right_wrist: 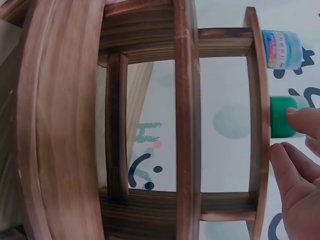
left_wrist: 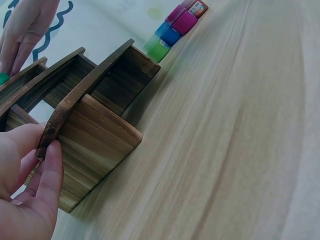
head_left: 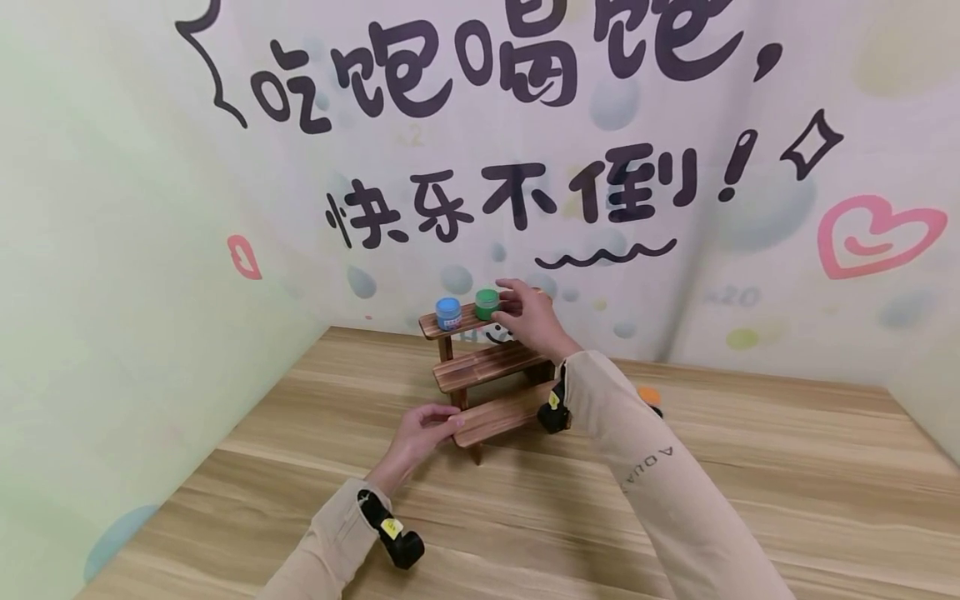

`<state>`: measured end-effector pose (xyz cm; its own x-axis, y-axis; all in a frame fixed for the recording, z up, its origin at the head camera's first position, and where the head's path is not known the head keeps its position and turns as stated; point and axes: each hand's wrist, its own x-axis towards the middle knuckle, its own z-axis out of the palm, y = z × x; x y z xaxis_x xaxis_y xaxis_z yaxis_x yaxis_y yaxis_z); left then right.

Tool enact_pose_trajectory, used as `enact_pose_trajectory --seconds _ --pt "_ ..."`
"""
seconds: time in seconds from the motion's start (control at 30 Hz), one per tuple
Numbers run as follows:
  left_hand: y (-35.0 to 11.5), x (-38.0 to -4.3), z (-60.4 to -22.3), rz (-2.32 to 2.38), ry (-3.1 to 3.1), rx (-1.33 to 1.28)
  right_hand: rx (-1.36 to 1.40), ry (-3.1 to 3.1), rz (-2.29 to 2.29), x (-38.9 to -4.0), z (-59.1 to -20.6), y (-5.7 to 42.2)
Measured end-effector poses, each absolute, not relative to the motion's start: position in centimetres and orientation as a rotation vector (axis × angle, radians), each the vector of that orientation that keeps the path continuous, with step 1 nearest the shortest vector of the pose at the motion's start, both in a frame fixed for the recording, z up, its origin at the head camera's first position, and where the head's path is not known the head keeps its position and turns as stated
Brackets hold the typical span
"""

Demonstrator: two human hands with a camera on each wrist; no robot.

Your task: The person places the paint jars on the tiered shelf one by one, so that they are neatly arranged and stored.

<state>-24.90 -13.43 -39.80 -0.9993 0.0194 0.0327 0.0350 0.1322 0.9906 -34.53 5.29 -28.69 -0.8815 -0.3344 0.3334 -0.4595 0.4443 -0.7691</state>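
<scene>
Nearest the camera, a beige right sleeve (head_left: 675,492) runs up from the lower right, and a left sleeve (head_left: 326,537) with a black wrist mount (head_left: 403,548) sits bottom, left of centre. Three-tier wooden stand (head_left: 483,367) mid-frame on a wood-grain table (head_left: 787,442). Left hand (head_left: 418,435) pinches the left end of the lowest tier, thumb one side, fingers the other, seen in the left wrist view. Green jar (head_left: 487,306) is on the top tier, just right of a blue jar (head_left: 448,315), the two apart. Right hand (head_left: 531,321) is at the green jar: thumb over its side, fingers about it, looks like a pinch; far-side contact hidden. Row of coloured jars (left_wrist: 181,21) at top of the left wrist view, beyond the stand. Handling, judged by looks: jar small, light, stiff, smooth-walled, maybe slippery; best held round the body with thumb and fingertips, below the lid. Narrow tier, so a knock could tip a jar off. Stand seems rigid, fairly light, likely to shift if bumped; board end is a sound place to steady it, edges better than the flat.
</scene>
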Motion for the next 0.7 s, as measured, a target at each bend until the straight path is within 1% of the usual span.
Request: enact_pose_trajectory --seconds 0.23,0.53,0.7 --pt "-13.5 -24.9 -39.7 -2.077 -2.355 -0.051 0.741 -2.525 1.404 -33.7 -27.7 6.6" --pt "-13.4 -25.2 -40.4 -2.056 -2.355 -0.03 0.799 -2.484 1.35 -31.2 -25.8 8.9" --pt "-13.5 -25.3 -40.5 -2.068 -2.361 -0.015 0.856 -2.464 1.313 -29.9 -25.8 10.5"
